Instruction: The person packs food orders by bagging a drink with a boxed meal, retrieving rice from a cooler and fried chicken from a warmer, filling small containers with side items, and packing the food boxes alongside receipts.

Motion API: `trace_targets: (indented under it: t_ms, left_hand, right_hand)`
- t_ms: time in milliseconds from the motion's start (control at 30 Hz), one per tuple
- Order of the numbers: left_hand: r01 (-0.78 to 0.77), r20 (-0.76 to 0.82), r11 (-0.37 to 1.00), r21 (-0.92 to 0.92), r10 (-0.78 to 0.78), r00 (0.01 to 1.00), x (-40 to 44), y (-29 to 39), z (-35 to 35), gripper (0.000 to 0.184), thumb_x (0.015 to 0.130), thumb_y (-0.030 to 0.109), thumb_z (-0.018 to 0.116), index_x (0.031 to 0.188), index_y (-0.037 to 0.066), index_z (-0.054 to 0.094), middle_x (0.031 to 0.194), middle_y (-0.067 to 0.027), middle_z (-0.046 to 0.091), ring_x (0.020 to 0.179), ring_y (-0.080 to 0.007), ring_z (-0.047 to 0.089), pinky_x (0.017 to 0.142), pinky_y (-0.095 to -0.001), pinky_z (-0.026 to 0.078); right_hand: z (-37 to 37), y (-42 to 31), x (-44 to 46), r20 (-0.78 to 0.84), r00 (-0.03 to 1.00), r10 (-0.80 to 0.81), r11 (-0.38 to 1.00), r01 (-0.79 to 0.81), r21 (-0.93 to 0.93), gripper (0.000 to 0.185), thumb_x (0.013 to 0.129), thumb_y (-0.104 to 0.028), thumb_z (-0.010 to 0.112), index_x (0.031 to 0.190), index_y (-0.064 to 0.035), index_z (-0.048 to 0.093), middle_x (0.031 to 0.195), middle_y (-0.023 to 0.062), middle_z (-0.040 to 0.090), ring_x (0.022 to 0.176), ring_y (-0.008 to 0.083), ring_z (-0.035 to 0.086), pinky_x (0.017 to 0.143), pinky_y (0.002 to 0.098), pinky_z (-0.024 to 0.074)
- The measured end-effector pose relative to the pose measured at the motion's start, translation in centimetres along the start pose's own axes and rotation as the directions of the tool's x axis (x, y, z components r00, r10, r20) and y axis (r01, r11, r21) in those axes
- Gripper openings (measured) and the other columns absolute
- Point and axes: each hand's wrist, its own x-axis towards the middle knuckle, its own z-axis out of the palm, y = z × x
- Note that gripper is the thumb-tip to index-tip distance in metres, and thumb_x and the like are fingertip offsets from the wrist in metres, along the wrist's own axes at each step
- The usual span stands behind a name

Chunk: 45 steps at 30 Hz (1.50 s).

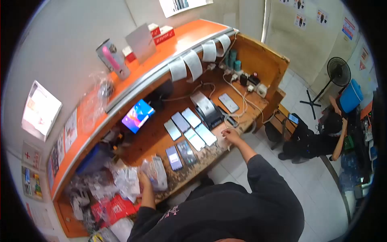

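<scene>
On the left part of the desk, my left hand (pixel 145 181) is closed on the edge of a clear plastic bag (pixel 157 172) with something pale inside. My right hand (pixel 231 136) is at the desk's front edge, fingers loosely apart, holding nothing that I can see. Several phones lie between my hands, among them a lit phone (pixel 174 157), a dark phone (pixel 186 152) and a white-screened phone (pixel 194 139). Just beyond my right hand is a silver and black rounded device (pixel 204 108). Another phone (pixel 229 103) lies farther back.
Plastic wrappers (pixel 125 180) and a red bag (pixel 117 209) crowd the left end. A lit tablet (pixel 138 115) stands at the back. Paper slips (pixel 192 65) hang from the orange counter (pixel 193 34). Cables and chargers (pixel 250 88) fill the right corner. A seated person (pixel 314 139) is at the right.
</scene>
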Motion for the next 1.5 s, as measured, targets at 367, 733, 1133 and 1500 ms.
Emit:
trace_targets:
  t_ms: [367, 733, 1133, 1500]
  left_hand:
    - [-0.598, -0.085, 0.716, 0.360, 0.663, 0.743, -4.0, 32.8, 9.3, 0.047, 0.086, -0.001, 0.057, 0.133, -0.001, 0.052, 0.141, -0.0179, 0.049, 0.138, -0.0378, 0.039, 0.116, -0.0471, 0.029]
    - [-0.570, 0.081, 0.500, 0.652, 0.702, 0.708, 0.5, 54.7, 43.0, 0.080, 0.099, 0.048, 0.051, 0.157, 0.001, 0.023, 0.166, -0.0162, 0.018, 0.154, -0.0403, 0.006, 0.116, -0.0710, 0.000]
    - [-0.464, -0.130, 0.876, -0.132, 0.449, 0.884, -8.1, 47.8, 41.4, 0.046, 0.076, 0.011, 0.077, 0.115, 0.004, 0.054, 0.117, -0.0185, 0.056, 0.111, -0.0368, 0.057, 0.091, -0.0427, 0.048]
    - [0.298, 0.260, 0.125, -0.946, -0.253, 0.932, -10.4, 33.5, 28.7, 0.042, 0.106, 0.048, 0.044, 0.136, 0.019, 0.051, 0.135, -0.0033, 0.057, 0.127, -0.0161, 0.054, 0.107, -0.0365, 0.046]
  right_hand:
    - [-3.9, -23.5, 18.5, -0.663, 0.419, -0.620, 0.750, 0.564, -0.345, 0.023, 0.090, -0.017, 0.069, 0.109, -0.0050, 0.065, 0.111, 0.0141, 0.060, 0.108, 0.0340, 0.057, 0.098, 0.0455, 0.0446]
    - [-5.4, -37.4, 27.4, -0.358, 0.650, -0.670, 0.720, 0.687, -0.100, 0.101, 0.090, -0.053, 0.067, 0.159, -0.0016, 0.013, 0.163, 0.0335, -0.007, 0.153, 0.0461, 0.005, 0.122, 0.0504, 0.0166]
    - [-0.4, -29.2, 14.7, 0.495, 0.854, -0.161, 0.810, -0.172, 0.561, 0.028, 0.105, -0.013, 0.054, 0.129, 0.0008, 0.056, 0.120, 0.0088, 0.064, 0.111, 0.0182, 0.062, 0.096, 0.0350, 0.0508]
    - [14.6, -22.7, 5.6, 0.593, 0.244, -0.768, 0.425, 0.886, 0.185, 0.032, 0.071, -0.006, 0.068, 0.104, -0.0064, 0.064, 0.107, 0.0111, 0.065, 0.109, 0.0321, 0.058, 0.097, 0.0480, 0.0397]
